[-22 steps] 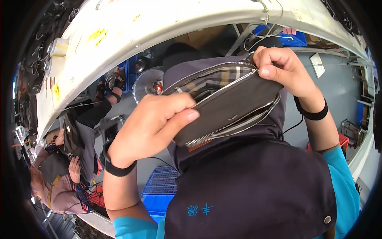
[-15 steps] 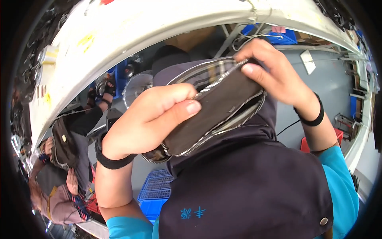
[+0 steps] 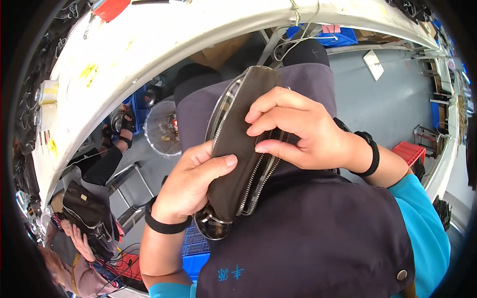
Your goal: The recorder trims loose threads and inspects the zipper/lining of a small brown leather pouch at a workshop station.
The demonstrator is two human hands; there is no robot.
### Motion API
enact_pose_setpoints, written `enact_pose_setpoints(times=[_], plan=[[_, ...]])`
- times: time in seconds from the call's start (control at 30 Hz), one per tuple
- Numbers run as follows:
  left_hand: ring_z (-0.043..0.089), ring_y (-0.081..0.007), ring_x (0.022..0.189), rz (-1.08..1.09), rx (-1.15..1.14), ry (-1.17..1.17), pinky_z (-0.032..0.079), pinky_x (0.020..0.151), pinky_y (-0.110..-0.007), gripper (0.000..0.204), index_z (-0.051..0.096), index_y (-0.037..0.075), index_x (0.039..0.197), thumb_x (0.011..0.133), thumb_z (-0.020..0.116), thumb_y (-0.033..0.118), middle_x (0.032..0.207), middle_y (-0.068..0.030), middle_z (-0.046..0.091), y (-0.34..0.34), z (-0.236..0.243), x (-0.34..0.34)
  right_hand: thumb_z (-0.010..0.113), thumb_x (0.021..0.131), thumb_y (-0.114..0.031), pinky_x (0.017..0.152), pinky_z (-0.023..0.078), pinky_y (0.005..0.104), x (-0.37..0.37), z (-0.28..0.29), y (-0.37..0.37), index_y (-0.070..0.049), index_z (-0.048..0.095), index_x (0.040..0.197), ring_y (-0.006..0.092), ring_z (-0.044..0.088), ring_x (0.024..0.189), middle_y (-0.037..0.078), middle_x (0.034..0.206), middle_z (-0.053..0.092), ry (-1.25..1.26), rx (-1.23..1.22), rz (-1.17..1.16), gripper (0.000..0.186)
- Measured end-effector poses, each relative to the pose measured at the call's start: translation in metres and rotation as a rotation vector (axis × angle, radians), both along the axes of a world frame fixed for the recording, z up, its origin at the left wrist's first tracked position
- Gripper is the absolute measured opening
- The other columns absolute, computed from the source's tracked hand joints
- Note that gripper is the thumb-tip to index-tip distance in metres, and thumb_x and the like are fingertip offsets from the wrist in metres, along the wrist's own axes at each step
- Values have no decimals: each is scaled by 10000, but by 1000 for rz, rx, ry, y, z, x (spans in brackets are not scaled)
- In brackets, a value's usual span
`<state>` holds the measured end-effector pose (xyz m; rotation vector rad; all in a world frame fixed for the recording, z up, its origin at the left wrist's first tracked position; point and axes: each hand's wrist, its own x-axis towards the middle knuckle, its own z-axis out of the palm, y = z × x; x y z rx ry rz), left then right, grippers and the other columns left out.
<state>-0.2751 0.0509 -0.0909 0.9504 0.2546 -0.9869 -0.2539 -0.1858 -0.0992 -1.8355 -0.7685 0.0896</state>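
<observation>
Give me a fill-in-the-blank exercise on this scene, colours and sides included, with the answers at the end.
1. The left hand grips the dark bag, and the band on that wrist is coloured ____.
2. Of the wearer's left hand and right hand, the one nearer the bag's lower end in the picture is the ____ one.
3. Beyond the right forearm, the crate on the floor is coloured ____.
4. Another person's hand shows at the picture's ____ side.

Missing words: black; left; red; left.
</observation>
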Motion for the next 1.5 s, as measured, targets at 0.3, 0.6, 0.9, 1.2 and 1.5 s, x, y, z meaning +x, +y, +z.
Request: enact_pose_setpoints(times=[0.3,0.6,0.9,1.2,1.5], plan=[[589,-163,1094,172,-21,-95,456,964,-307,379,497,-63,1295,932,545,34,1216,-130,614,-18,10,-33,705,806,-3,708,505,336,-5,18,-22,3,654,866,236,613,838,104,996,605,-2,48,53,79],[569,-137,1096,128,-9,-163,433,970,-291,398,452,-49,1306,924,544,14,1197,-95,601,-17,9,-34,657,783,7,698,482,369,1,32,-23,9,574,803,273,558,820,110,942,549,-169,-61,220,85],[553,-116,1085,104,5,-163,422,965,-275,375,468,-43,1291,929,551,14,1175,-74,599,-20,12,-33,622,760,40,675,472,367,-18,25,-17,-3,505,818,277,549,789,115,936,520,-85,30,124,137],[551,-102,1059,82,19,-186,432,945,-267,346,488,-41,1268,932,552,12,1167,-63,599,-23,12,-31,557,870,50,553,456,315,-31,22,-18,-33,437,937,210,558,645,106,844,522,75,87,89,160],[560,-116,1080,126,18,-187,433,961,-276,349,484,-41,1282,937,527,-5,1191,-74,603,-16,6,-31,502,996,-144,355,303,214,-8,54,-58,-66,399,917,73,438,376,50,701,481,1054,774,127,151]])
